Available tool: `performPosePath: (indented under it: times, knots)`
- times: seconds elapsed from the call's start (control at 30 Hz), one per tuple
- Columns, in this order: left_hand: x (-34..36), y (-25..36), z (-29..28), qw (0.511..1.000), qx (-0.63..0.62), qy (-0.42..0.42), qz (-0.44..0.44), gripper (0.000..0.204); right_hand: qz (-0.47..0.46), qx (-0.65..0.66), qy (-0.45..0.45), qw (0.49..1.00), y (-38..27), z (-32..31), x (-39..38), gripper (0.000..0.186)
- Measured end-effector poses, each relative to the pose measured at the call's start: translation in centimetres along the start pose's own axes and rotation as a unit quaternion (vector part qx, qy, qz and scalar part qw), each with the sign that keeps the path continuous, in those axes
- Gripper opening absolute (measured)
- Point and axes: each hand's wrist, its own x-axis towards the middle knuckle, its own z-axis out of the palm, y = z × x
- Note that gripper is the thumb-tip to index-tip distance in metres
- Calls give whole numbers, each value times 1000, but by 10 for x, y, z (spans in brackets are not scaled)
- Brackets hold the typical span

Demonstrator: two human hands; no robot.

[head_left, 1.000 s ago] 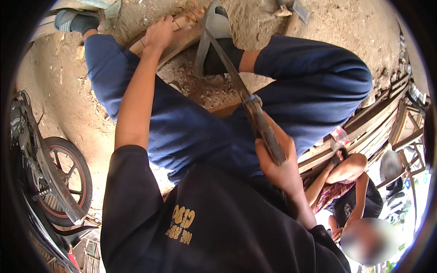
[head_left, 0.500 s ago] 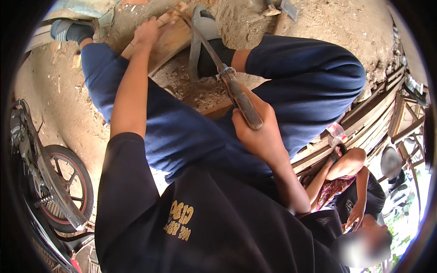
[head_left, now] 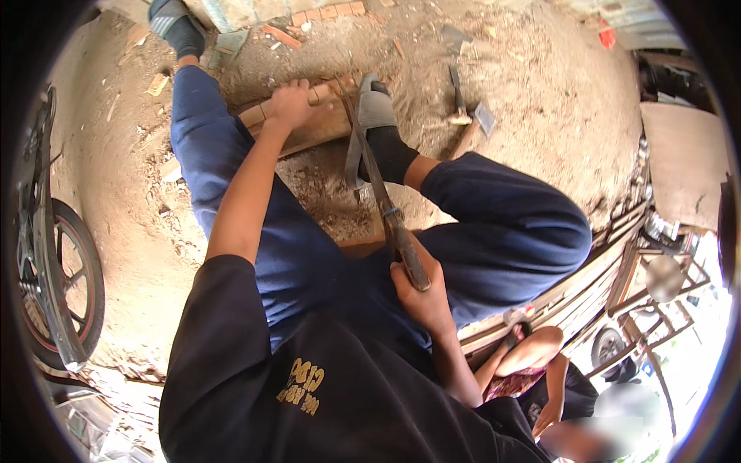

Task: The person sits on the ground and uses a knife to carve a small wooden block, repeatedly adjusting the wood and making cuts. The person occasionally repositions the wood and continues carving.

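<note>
My left hand (head_left: 292, 106) is closed over a narrow wooden strip (head_left: 253, 116), pressing it onto a wider wooden plank (head_left: 330, 123) on the ground. Dark crosswise lines divide the strip into short lengths. My right hand (head_left: 423, 292) grips the worn wooden handle of a handsaw (head_left: 373, 166). Its long thin blade, seen nearly edge-on, points away from me, its far part at the strip's right end. I cannot tell whether the teeth touch the wood. My right foot, in a grey sandal (head_left: 377, 108), is beside the blade at the plank's right end.
A row of small wooden blocks (head_left: 328, 12) lies at the far side. A dark chisel-like tool (head_left: 458, 91) and a wooden-handled tool with a flat metal head (head_left: 484, 119) rest right of my foot. A motorcycle wheel (head_left: 73, 282) stands left; a person (head_left: 532, 370) sits at lower right.
The whole view has shifted, so the scene appears lower. My right hand and the saw have drawn slightly back toward my body. My left hand keeps its hold on the strip.
</note>
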Motion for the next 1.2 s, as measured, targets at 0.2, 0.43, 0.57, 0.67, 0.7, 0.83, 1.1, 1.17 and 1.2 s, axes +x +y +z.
performPosePath:
  times: [0.2, 0.43, 0.57, 0.67, 0.7, 0.83, 1.1, 1.17, 1.2]
  knots:
    - [-20, 15, -4, 994, -40, 82, 66, 95, -6, -13, -3, 1000, 8, -3, 1, 53]
    - [-25, 20, -9, 999, 25, -24, 26, 127, 24, 44, -22, 999, -1, 6, 0, 62]
    - [-10, -11, 26, 995, 95, -11, -1, 126, 24, 64, -29, 997, -20, 7, 5, 66]
    - [-14, 35, -33, 993, -2, -112, -33, 121, 32, 34, -4, 999, -15, -4, 11, 65]
    - [-16, 31, -31, 992, 16, -117, -36, 126, 44, 40, -12, 998, -16, -5, 11, 65]
    - [-29, 30, -21, 997, 59, -40, 2, 133, 79, 47, -27, 995, -27, -18, 12, 64]
    - [-33, 32, -24, 995, 77, -65, 2, 125, 47, 28, -24, 998, -30, -19, 5, 61]
    - [-39, 35, -13, 996, 79, -47, 7, 121, 51, 16, -25, 998, -27, -27, -9, 59]
    - [-41, 37, -11, 996, 80, -36, 9, 120, 51, 9, -26, 998, -25, -32, -14, 59]
